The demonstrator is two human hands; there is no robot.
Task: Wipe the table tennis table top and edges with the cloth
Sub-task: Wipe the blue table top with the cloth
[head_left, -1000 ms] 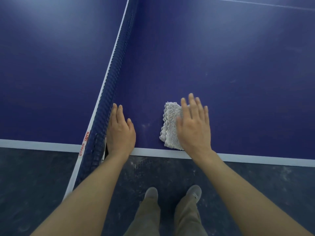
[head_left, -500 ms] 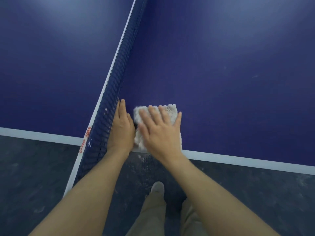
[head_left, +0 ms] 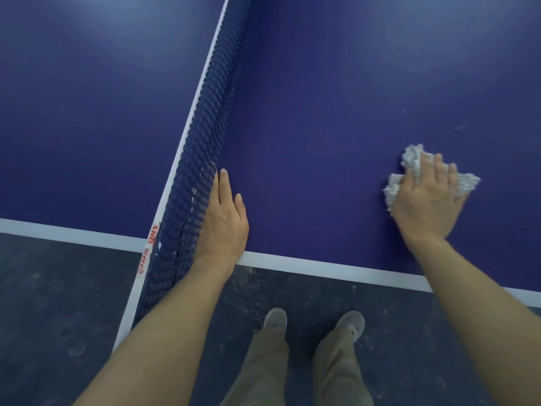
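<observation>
The blue table tennis table fills the upper view, with a white line along its near edge. A white fluffy cloth lies on the right half, bunched under my right hand, which presses it flat with straight fingers. Cloth shows past the fingertips and at both sides of the hand. My left hand rests flat on the table beside the net, fingers straight against the mesh, holding nothing.
The dark blue net with its white top band runs from the near edge away to the top. A dark speckled floor lies below the table edge. My legs and grey shoes stand on it close to the edge.
My right hand has slid the cloth from beside the net far to the right across the table. My left hand has stayed against the net.
</observation>
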